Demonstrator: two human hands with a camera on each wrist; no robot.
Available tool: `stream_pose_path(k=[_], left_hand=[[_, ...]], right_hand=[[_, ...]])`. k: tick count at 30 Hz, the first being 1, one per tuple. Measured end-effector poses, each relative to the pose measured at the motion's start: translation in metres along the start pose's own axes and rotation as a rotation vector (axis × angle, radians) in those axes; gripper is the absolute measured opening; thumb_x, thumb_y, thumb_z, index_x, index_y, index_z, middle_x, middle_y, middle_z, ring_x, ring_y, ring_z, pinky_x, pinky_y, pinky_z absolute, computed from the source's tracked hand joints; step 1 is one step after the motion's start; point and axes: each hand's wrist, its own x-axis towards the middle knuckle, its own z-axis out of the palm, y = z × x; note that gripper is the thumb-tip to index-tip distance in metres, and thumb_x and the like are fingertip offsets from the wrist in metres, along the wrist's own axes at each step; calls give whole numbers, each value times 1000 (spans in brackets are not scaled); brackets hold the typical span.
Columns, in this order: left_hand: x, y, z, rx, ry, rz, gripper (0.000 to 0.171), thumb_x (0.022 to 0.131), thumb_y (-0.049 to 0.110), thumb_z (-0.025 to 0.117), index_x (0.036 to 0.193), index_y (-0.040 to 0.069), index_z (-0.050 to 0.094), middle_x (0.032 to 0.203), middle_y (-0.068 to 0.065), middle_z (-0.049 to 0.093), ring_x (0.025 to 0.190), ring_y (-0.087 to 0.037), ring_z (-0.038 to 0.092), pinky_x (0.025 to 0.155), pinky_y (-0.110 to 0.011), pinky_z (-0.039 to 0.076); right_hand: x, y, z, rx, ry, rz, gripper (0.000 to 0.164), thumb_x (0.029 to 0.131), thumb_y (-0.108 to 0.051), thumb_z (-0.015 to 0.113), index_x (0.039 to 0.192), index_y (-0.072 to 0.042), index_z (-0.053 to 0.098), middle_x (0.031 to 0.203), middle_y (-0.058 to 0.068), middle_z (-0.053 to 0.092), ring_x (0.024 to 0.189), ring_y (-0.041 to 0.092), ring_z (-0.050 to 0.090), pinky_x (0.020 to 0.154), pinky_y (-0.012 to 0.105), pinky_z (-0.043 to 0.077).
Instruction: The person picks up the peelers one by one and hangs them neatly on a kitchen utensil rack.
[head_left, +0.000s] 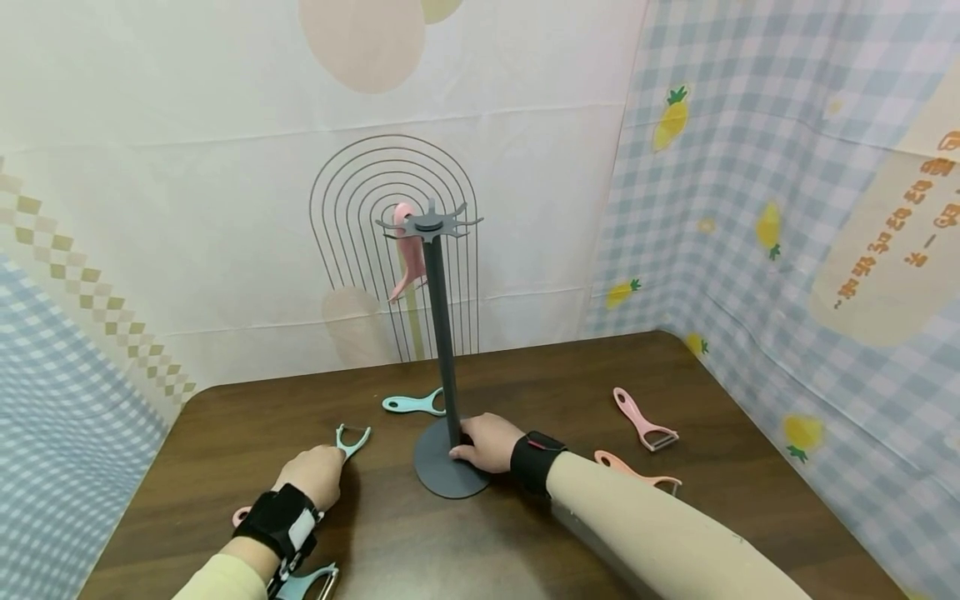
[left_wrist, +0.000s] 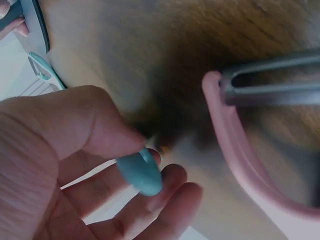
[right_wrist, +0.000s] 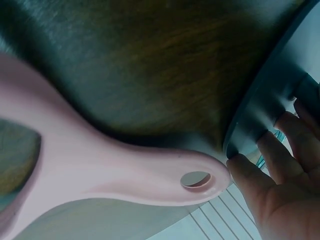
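My left hand (head_left: 315, 475) pinches a teal peeler (head_left: 351, 442) by its handle, its forked head pointing away over the table. In the left wrist view the handle end (left_wrist: 140, 172) shows between thumb and fingers. My right hand (head_left: 491, 443) holds the dark grey stand (head_left: 444, 333) low on its post, with fingertips (right_wrist: 240, 165) on the round base. A pink peeler (head_left: 410, 254) hangs from a hook on the left of the stand's top. Another teal peeler (head_left: 408, 404) lies behind the base, its head partly hidden by the post.
Right of the stand lie a pink peeler (head_left: 641, 419) and an orange-pink one (head_left: 630, 471), partly behind my forearm. Beside my left wrist are a mostly hidden pink peeler (head_left: 241, 516) and a teal one (head_left: 300, 585). Printed cloth (head_left: 525, 208) hangs behind the brown table (head_left: 555, 383).
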Motion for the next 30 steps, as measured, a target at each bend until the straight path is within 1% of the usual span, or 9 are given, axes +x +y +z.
stream_pose_path(k=[3, 8, 12, 17, 24, 27, 30], left_hand=[[1, -2, 0, 9, 5, -35, 12, 70, 0, 66, 66, 8, 58, 68, -11, 65, 59, -30, 59, 48, -48, 50], [3, -5, -1, 12, 10, -61, 16, 73, 0, 64, 63, 10, 57, 68, -9, 65, 60, -28, 58, 47, -47, 49], [4, -7, -5, -12, 45, -69, 20, 76, -3, 62, 62, 10, 56, 63, -8, 64, 57, -26, 58, 45, -46, 48], [5, -11, -12, -55, 112, -83, 23, 76, -3, 61, 59, 10, 55, 59, -8, 63, 52, -25, 57, 42, -44, 47], [8, -18, -19, -99, 172, -59, 13, 74, -2, 64, 66, 7, 61, 61, -7, 64, 54, -22, 55, 45, -41, 46], [10, -21, -22, -124, 191, -59, 11, 76, -1, 64, 69, 7, 63, 62, -6, 64, 54, -19, 54, 47, -40, 46], [10, -24, -28, -170, 206, -68, 6, 77, 0, 64, 74, 5, 65, 67, -8, 67, 56, -19, 55, 48, -40, 47]], right_hand=[[0, 2, 2, 3, 5, -3, 35, 91, -36, 62, 113, -10, 66, 97, 3, 72, 79, 6, 60, 78, 31, 53], [0, 3, 1, 8, 8, -2, 35, 91, -36, 62, 113, -9, 66, 98, 3, 72, 81, 7, 60, 79, 31, 53], [-2, 1, -1, 6, 11, 0, 35, 91, -35, 62, 113, -9, 66, 98, 4, 72, 82, 8, 61, 79, 32, 53], [-3, -3, -2, 4, 9, 5, 34, 92, -34, 62, 114, -9, 66, 99, 5, 72, 84, 9, 62, 80, 32, 53], [-7, -10, -6, 20, 1, 6, 33, 91, -32, 63, 113, -7, 66, 98, 6, 72, 85, 10, 62, 80, 33, 53], [-8, -11, -7, 16, 1, 10, 33, 91, -33, 63, 113, -7, 66, 98, 6, 72, 84, 10, 62, 80, 33, 53], [-7, -10, -7, 16, 2, 15, 33, 92, -33, 62, 113, -8, 66, 98, 5, 72, 84, 9, 61, 81, 33, 53]])
